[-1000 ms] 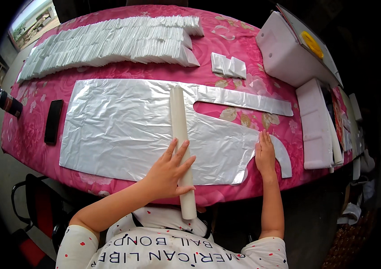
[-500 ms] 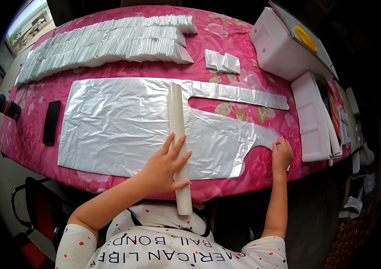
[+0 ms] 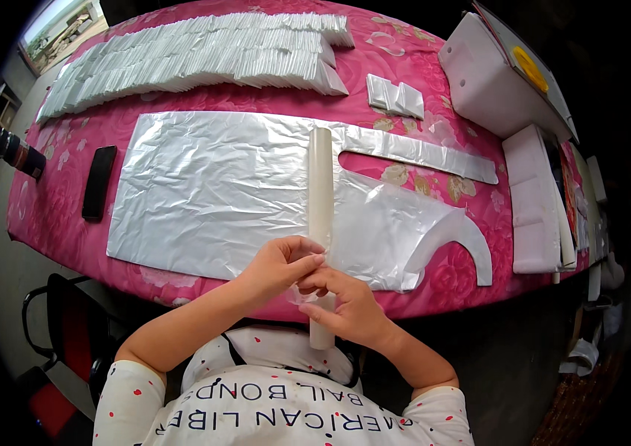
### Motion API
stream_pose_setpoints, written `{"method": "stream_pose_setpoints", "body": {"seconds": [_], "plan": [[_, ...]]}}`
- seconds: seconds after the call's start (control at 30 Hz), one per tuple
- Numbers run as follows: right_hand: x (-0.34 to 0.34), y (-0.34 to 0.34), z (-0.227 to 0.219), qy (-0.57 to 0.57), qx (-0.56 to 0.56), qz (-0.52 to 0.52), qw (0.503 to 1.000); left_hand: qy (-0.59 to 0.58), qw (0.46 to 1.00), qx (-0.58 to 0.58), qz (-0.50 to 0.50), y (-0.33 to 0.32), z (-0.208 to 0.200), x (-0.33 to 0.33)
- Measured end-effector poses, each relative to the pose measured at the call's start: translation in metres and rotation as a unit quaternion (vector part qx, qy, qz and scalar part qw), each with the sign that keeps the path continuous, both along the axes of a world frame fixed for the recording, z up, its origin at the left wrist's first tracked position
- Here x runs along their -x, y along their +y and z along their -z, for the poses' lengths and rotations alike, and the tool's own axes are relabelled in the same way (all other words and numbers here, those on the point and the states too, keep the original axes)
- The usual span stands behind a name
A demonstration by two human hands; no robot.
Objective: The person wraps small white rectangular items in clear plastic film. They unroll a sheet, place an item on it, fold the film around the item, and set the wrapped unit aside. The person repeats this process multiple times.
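A glossy whitish plastic sheet (image 3: 204,186) lies flat on the table, with strap-like ends and curved cut-outs toward the right. Across its middle rests a pale cream tube (image 3: 320,175), its near end reaching past the table edge toward my body. My left hand (image 3: 280,264) and my right hand (image 3: 349,303) meet over the near part of this tube. Between them is a small, crumpled piece of clear plastic film (image 3: 297,296). The left thumb and forefinger pinch together, and the right fingers are bent round the film. Part of the film is hidden by the fingers.
Rows of folded white plastic packets (image 3: 204,56) stand along the far side, with a few more packets (image 3: 395,97) to their right. A black phone (image 3: 99,183) and a dark bottle (image 3: 22,154) are at left. White foam boxes (image 3: 529,201) stand at right on the pink floral tablecloth (image 3: 40,215).
My right hand has left the sheet's right-hand strap and come in beside my left. My left hand has gone from spread on the tube to pinching. The right strap now lies flat and curved.
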State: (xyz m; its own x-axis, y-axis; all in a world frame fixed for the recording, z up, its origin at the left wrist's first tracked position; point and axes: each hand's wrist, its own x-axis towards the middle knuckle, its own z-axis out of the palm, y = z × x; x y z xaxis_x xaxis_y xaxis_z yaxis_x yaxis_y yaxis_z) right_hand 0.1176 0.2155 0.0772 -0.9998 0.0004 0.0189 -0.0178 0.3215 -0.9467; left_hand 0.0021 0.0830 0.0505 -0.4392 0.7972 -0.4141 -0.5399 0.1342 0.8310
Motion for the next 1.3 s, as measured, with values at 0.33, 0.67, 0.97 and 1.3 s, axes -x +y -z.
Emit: {"method": "stream_pose_setpoints", "body": {"seconds": [0.33, 0.67, 0.97, 1.3], "plan": [[-0.032, 0.001, 0.006, -0.046, -0.306, 0.111, 0.944, 0.444, 0.837, 0.311, -0.069, -0.158, 0.012, 0.131], [-0.038, -0.01, 0.019, -0.313, -0.119, 0.089, 0.938, 0.711, 0.695, 0.108, -0.014, -0.052, -0.017, 0.061], [-0.036, -0.003, 0.019, -0.331, -0.112, 0.033, 0.937, 0.668, 0.74, 0.07, 0.024, 0.023, 0.051, 0.014], [0.077, 0.064, 0.05, -0.265, 0.06, 0.129, 0.954, 0.721, 0.674, 0.147, 0.062, 0.02, 0.061, 0.017]]}}
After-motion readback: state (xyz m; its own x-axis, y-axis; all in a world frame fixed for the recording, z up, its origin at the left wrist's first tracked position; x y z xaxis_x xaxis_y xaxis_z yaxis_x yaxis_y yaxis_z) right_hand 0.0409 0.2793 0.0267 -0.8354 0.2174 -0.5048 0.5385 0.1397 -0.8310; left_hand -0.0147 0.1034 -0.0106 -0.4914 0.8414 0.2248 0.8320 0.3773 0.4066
